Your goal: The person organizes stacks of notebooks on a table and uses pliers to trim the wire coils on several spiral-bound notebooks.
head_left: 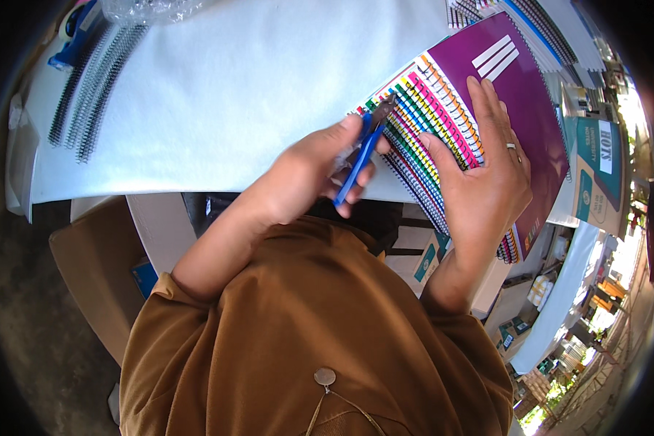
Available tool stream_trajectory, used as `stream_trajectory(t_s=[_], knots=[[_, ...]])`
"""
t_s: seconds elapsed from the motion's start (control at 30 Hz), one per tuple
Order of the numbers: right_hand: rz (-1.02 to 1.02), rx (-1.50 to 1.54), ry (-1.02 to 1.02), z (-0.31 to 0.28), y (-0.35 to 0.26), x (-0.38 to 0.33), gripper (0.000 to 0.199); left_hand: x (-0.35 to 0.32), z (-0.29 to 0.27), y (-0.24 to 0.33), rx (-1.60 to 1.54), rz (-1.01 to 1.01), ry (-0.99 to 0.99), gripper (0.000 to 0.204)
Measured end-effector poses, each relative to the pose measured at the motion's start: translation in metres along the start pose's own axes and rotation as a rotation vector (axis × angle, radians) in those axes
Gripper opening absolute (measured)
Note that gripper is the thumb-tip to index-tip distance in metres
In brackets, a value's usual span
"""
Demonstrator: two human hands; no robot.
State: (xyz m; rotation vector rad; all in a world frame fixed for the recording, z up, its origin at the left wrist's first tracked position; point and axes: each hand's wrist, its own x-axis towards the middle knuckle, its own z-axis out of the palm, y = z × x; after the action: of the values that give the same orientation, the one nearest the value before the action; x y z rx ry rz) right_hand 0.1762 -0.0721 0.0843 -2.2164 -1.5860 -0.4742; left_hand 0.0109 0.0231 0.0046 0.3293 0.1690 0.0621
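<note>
A stack of spiral-bound notebooks with a purple top cover (538, 138) lies at the right end of the table. Its coloured coil spines (432, 112) fan out toward my body. My left hand (320, 163) is closed around blue-handled cutting pliers (361, 163), and their dark jaws are at the ends of the coils on the stack's left side. Whether the jaws grip a wire is too small to tell. My right hand (490, 156) lies spread on the stack, palm over the purple cover and thumb on the coils, with a ring on one finger.
Loose black coils (98, 91) lie on the pale-covered table (218, 94) at the far left, near a blue tape dispenser (73, 43) and clear plastic (152, 9). More spiral notebooks (552, 33) stand at the back right. A printed carton (599, 174) sits beyond the stack.
</note>
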Motion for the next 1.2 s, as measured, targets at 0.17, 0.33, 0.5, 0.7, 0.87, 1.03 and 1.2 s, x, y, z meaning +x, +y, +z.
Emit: stream_trajectory(t_s=[0.17, 0.33, 0.5, 0.7, 0.87, 1.03, 1.2], knots=[[0.022, -0.082, -0.068, -0.002, -0.003, 0.000, 0.067, 0.005, 0.017, -0.002, 1.398, 0.341, 0.611, 0.044], [0.016, -0.137, -0.055, 0.000, -0.005, -0.001, 0.071, 0.003, -0.002, 0.001, 0.025, -0.004, 0.067, 0.064], [0.001, -0.147, -0.051, 0.002, -0.005, -0.002, 0.073, 0.007, 0.005, -0.010, 1.395, 0.394, 0.641, 0.049], [0.011, -0.267, -0.119, 0.001, -0.012, -0.001, 0.081, 0.005, -0.004, -0.003, 0.398, 0.079, 0.255, 0.051], [-0.028, -0.230, -0.082, 0.002, -0.009, -0.002, 0.083, 0.002, -0.012, -0.003, -0.010, -0.003, 0.084, 0.050], [0.004, -0.256, -0.091, 0.003, -0.014, -0.003, 0.087, 0.007, 0.002, -0.010, 1.453, 0.335, 0.685, 0.045], [-0.002, -0.244, -0.069, 0.006, -0.015, -0.002, 0.091, 0.001, -0.008, -0.003, -0.037, -0.034, 0.186, 0.057]])
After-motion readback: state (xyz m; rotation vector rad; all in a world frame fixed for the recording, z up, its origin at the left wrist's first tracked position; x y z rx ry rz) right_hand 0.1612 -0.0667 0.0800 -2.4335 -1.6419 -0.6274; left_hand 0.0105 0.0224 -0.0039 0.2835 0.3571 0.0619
